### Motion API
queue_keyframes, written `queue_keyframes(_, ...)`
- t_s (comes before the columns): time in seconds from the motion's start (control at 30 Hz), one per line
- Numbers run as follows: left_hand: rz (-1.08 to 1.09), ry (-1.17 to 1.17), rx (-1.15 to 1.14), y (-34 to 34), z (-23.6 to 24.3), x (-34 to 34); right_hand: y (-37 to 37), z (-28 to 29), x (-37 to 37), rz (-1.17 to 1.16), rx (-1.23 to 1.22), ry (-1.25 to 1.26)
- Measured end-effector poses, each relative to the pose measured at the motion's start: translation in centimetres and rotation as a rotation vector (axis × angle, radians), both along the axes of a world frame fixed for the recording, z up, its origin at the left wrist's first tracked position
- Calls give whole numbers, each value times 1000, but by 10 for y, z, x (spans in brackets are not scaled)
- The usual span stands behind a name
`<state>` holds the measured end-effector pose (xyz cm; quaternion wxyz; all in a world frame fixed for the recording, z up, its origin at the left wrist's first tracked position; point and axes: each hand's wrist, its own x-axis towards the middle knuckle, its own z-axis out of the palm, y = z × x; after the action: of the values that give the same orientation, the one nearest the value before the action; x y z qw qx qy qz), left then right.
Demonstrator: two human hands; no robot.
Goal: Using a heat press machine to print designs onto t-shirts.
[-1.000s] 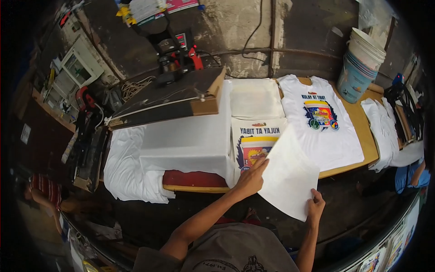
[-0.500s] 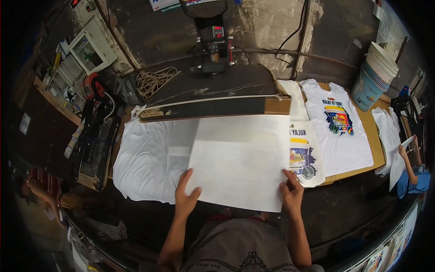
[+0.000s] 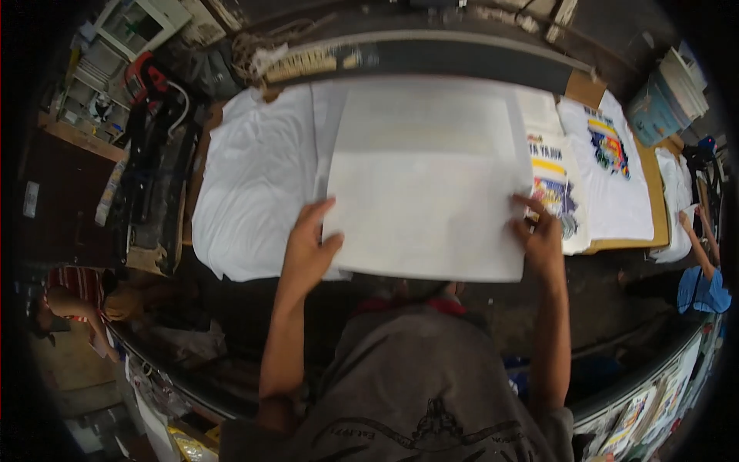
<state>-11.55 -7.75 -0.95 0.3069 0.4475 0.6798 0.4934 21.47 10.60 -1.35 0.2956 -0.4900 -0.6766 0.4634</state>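
Note:
A large plain white sheet [image 3: 431, 208] lies in front of me, its near edge reaching the front of the work surface. My left hand [image 3: 306, 245] is at its left edge, with thumb and forefinger apart and their tips over the margin. At the opposite edge, my right hand [image 3: 541, 237] has its fingers bent and spread, tips at the margin. Neither hand is visibly closed round anything. White fabric [image 3: 254, 185] lies rumpled to the left. Beyond the sheet is the dark front of a heat press's raised upper part [image 3: 462, 61].
Right of the sheet are printed papers [image 3: 550, 181] with mirrored lettering and a white printed shirt [image 3: 635, 204] on cardboard. A bucket stack [image 3: 662, 104] stands farther right. Black equipment [image 3: 158, 177] is at the left. Other people [image 3: 704, 286] show at both sides.
The view has tipped, so the scene sits higher and the press looks nearer. The sheet has turned straighter. My hands have stayed at its edges, the right one shifting rightward.

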Motion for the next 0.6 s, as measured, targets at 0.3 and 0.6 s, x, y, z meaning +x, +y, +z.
queue_keyframes(0.3, -23, 283, 2, 106, -9, -49, 101, 15, -44, 28, 163, -145)
queue_keyframes(0.6, 13, 535, -177, 170, -2, -61, 174, -11, -61, 43, 301, -387)
